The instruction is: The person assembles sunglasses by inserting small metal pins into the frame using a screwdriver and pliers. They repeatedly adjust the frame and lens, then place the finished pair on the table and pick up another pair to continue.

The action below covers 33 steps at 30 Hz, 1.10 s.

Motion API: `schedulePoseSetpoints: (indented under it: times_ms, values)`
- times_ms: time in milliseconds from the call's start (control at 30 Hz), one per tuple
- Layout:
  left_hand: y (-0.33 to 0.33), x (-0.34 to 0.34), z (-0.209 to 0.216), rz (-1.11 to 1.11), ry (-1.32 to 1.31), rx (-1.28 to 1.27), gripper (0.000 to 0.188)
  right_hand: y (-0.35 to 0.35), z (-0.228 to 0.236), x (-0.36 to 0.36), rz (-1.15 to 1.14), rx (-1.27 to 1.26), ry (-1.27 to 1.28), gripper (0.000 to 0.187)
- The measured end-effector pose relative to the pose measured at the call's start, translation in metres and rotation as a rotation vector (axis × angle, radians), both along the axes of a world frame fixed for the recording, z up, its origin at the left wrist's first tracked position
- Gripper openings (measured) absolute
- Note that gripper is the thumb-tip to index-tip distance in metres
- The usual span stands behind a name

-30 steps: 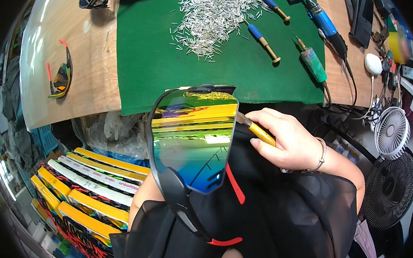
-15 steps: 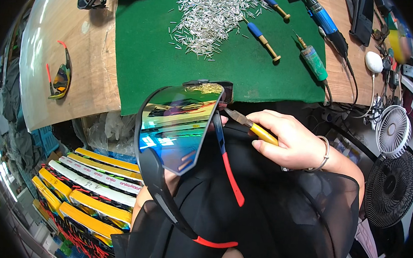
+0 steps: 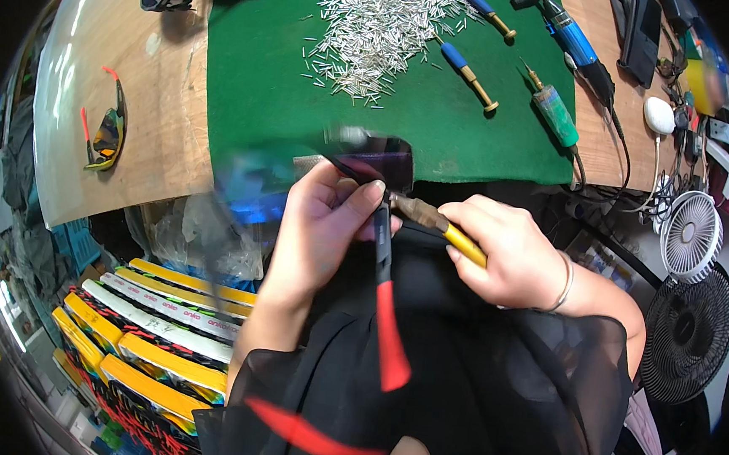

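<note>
A pair of sunglasses (image 3: 384, 250) with black arms and red tips is pinched near one hinge by my left hand (image 3: 321, 220), thumb against the frame. Motion smears its lens, and the other red-tipped arm hangs over my black clothing. My right hand (image 3: 511, 250) is closed round yellow-handled pliers (image 3: 423, 213). Their jaws touch or nearly touch the hinge beside my left thumb; the exact contact is too small to make out. Below the hinge, the nearer arm points down toward me.
Many small metal pins (image 3: 374, 34) lie heaped on the green mat (image 3: 281, 95). Blue-handled screwdrivers (image 3: 468, 74), a green soldering-iron-like tool (image 3: 552, 114) and a blue corded tool (image 3: 581, 52) lie rightward. Other sunglasses (image 3: 109, 138) rest left; yellow-edged stacks (image 3: 155, 386) stand below; fans (image 3: 692, 238) at right.
The sunglasses have turned, their lens swinging away to the left, so my left hand now shows at the hinge. The pliers remain by the hinge, with my right hand only slightly shifted.
</note>
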State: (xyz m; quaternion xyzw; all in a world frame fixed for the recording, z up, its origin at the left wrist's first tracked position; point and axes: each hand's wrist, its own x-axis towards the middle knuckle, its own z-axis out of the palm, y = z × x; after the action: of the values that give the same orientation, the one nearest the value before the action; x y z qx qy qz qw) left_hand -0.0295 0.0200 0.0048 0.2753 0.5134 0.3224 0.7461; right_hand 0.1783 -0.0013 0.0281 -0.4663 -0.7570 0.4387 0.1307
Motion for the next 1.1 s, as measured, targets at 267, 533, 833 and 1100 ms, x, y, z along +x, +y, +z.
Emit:
schedulePoseSetpoints:
  times_ms: [267, 533, 833, 1100]
  values:
    - [0.001, 0.002, -0.004, -0.013, 0.004, 0.084, 0.021, 0.007, 0.003, 0.004, 0.015, 0.011, -0.011, 0.034]
    - [-0.022, 0.001, -0.026, 0.140, 0.107, 0.087, 0.013, 0.013, 0.007, 0.004, -0.002, -0.293, 0.141, 0.032]
    - [0.013, -0.014, -0.004, -0.112, -0.226, -0.134, 0.018, 0.007, 0.004, 0.001, 0.103, 0.292, -0.110, 0.040]
    - [-0.013, 0.002, -0.015, 0.081, 0.191, 0.212, 0.012, 0.011, 0.007, 0.005, 0.002, -0.132, 0.078, 0.034]
